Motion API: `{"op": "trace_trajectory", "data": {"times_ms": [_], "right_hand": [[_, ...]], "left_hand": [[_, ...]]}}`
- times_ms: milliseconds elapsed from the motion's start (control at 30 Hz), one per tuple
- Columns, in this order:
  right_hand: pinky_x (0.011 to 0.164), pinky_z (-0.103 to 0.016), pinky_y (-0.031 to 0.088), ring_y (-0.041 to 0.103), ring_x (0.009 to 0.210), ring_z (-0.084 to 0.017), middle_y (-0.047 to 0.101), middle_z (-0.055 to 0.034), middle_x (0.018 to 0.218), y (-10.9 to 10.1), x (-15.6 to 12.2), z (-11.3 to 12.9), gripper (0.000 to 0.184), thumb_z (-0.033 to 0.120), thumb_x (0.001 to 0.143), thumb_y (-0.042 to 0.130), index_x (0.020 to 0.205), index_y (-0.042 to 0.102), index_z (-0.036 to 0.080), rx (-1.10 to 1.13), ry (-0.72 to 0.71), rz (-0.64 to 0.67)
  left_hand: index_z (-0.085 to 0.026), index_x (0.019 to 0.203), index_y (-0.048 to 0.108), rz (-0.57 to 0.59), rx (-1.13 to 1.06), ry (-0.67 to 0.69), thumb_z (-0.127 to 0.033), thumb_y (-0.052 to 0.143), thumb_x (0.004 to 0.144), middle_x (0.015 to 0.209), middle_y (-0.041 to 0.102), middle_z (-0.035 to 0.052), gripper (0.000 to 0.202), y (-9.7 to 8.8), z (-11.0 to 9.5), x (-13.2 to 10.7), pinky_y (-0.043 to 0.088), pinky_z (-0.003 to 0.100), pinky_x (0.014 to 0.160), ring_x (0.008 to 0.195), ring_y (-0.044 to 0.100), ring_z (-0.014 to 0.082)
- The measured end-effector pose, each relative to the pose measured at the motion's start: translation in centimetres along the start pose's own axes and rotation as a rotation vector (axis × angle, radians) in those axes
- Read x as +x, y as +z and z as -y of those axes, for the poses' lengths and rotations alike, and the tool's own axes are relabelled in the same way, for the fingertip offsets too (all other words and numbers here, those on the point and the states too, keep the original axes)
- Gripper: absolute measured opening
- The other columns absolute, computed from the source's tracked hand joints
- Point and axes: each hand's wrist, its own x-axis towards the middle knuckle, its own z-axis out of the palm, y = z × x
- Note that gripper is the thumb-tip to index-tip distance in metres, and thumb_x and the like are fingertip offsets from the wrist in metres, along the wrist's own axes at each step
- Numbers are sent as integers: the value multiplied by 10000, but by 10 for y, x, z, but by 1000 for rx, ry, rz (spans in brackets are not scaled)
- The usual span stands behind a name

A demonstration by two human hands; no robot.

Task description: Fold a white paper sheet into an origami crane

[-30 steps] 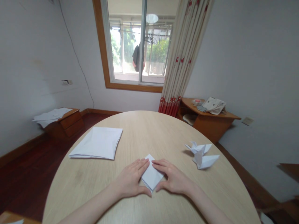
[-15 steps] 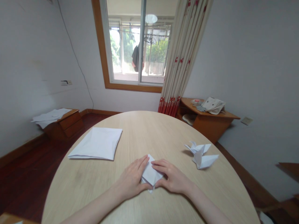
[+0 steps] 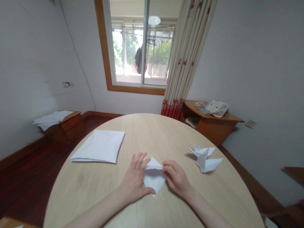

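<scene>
A small folded white paper [image 3: 154, 180] lies on the round table before me. Its upper layer is lifted and bent back toward the far corner, with a crease running across. My right hand [image 3: 177, 177] pinches the raised flap at its right end, thumb and fingers closed together. On the other side, my left hand [image 3: 134, 177] has its fingers spread, the thumb resting on the near corner of the paper and the index fingertip at the flap's left edge. Two folded paper cranes [image 3: 205, 158] sit close together to the right of my right hand.
A stack of larger white paper sheets [image 3: 99, 146] lies at the table's left. The pale wooden round table [image 3: 152, 126] stands before a window and curtain [image 3: 182, 72]. A corner cabinet [image 3: 211, 126] is beyond its right edge, a low cabinet [image 3: 73, 126] at the left.
The paper's top layer has been lifted from the near corner and folded away from me. My right hand has gone from lying on the paper to pinching it; my left fingers have spread and risen.
</scene>
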Motion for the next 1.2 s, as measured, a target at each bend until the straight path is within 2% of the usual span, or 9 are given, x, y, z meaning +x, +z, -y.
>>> {"op": "trace_trajectory", "data": {"times_ms": [100, 300, 600, 733, 933, 1200], "right_hand": [[670, -279, 502, 583, 823, -180, 605, -68, 883, 1, 0, 0, 308, -4, 826, 379, 954, 566, 205, -45, -15, -14], [706, -309, 505, 567, 842, -191, 594, -85, 930, 4, -2, 0, 374, -4, 835, 407, 1107, 584, 183, -146, -11, -25], [864, -387, 432, 490, 1031, -245, 593, -124, 1127, 7, -4, 1, 479, 54, 852, 420, 1310, 507, 166, -253, 19, 91], [927, -405, 363, 440, 1113, -257, 583, -126, 1231, 7, -2, 4, 434, 75, 870, 428, 1287, 525, 140, -275, 18, 111], [974, -420, 269, 394, 1180, -268, 582, -100, 1294, 9, -3, 6, 397, 152, 862, 495, 1252, 569, 155, -344, -29, 171], [1012, -417, 195, 383, 1217, -257, 631, -59, 1226, 10, -3, 5, 321, 209, 864, 542, 1174, 626, 205, -388, 34, 316]], "left_hand": [[-206, 1399, 168, -15, -5, 21, -531, 847, 551, 1443, 312, 223, 1134, -1, -1, 0, 214, 667, 1073, 1382, 217, 401], [-194, 1404, 165, -43, 9, 85, -552, 794, 629, 1448, 294, 233, 1060, -3, -3, 1, 211, 664, 1073, 1395, 183, 390], [-160, 1208, 441, 5, 156, 105, -660, 695, 671, 1459, 301, 224, 776, -6, -3, 1, 197, 662, 1086, 1395, 178, 395], [-145, 1234, 467, 17, 180, 124, -720, 619, 695, 1483, 278, 221, 802, -7, 0, 1, 182, 658, 1090, 1403, 152, 394], [-133, 1253, 488, 65, 203, 162, -720, 586, 728, 1505, 262, 193, 794, -10, 1, 3, 172, 617, 1107, 1408, 131, 373], [-168, 1277, 495, 131, 238, 182, -743, 523, 758, 1391, 462, 117, 775, -13, 1, 5, 147, 571, 1130, 1299, 344, 334]]}}
